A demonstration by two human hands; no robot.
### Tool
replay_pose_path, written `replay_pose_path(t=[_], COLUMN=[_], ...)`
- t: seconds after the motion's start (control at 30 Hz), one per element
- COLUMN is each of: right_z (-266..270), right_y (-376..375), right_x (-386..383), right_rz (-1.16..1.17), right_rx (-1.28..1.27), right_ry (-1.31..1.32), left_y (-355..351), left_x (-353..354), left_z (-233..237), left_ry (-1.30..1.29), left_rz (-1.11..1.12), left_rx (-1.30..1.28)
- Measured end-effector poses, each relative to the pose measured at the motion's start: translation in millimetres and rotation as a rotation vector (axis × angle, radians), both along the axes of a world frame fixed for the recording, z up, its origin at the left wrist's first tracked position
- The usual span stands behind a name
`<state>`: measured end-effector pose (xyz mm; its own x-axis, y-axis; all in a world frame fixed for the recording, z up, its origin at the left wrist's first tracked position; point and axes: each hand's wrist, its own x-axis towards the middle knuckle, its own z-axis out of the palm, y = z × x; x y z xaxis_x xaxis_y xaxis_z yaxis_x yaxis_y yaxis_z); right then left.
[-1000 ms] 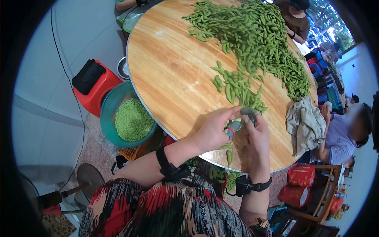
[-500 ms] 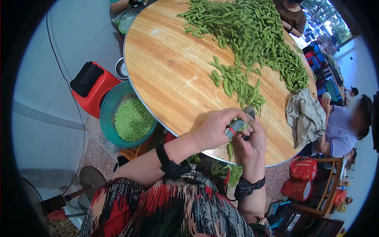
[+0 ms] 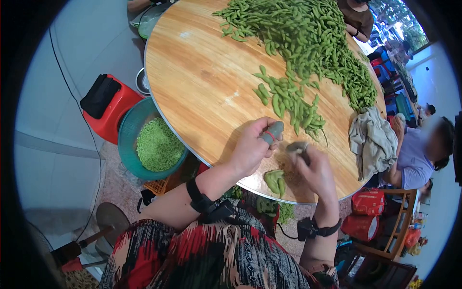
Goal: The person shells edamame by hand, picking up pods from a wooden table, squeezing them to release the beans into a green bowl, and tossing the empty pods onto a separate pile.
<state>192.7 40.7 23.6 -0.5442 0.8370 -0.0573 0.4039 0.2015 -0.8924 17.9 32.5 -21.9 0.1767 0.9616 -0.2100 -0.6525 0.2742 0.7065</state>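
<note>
Over the near part of the round wooden table (image 3: 202, 86), my left hand (image 3: 250, 147) has its fingers curled in, with a grey cover and red band on the thumb. Whatever its fingers hold is hidden. My right hand (image 3: 315, 171) is just to the right, apart from the left, curled and partly smeared by motion; a grey cover shows on a digit. Between and below the hands, a few green soybean pods (image 3: 274, 182) lie by the table's edge. Beyond the hands is a small group of soybean pods (image 3: 293, 103).
A large pile of pods (image 3: 308, 43) covers the far side. A crumpled cloth (image 3: 373, 137) lies at the right edge. Down at left, a teal basket (image 3: 126, 144) holds shelled beans (image 3: 159, 144) beside a red stool (image 3: 98, 123). Other people sit at the right and far side.
My hands were together around a pod; now they are apart, the left shifted left and the right slightly right. More green pods or husks show by the near edge.
</note>
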Motion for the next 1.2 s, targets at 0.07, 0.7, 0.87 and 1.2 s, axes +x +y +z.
replay_pose_path(t=[0.07, 0.7, 0.87, 1.2], right_z=[-11, -5, -13, -13], right_y=[18, -27, -37, -34], right_x=[-9, -12, -11, -6], right_rz=[-0.339, -0.455, -0.317, -0.247], right_rx=[0.533, -0.316, -0.425, -0.678], right_ry=[-0.455, 0.407, 0.527, 0.569], left_y=[0, -7, -7, -10], left_x=[0, 2, 8, 7], left_z=[-4, 2, -6, 8], left_ry=[0.01, 0.309, 0.152, 0.333], left_rz=[-0.025, -0.198, -0.062, -0.019], left_rx=[0.027, 0.084, 0.144, 0.19])
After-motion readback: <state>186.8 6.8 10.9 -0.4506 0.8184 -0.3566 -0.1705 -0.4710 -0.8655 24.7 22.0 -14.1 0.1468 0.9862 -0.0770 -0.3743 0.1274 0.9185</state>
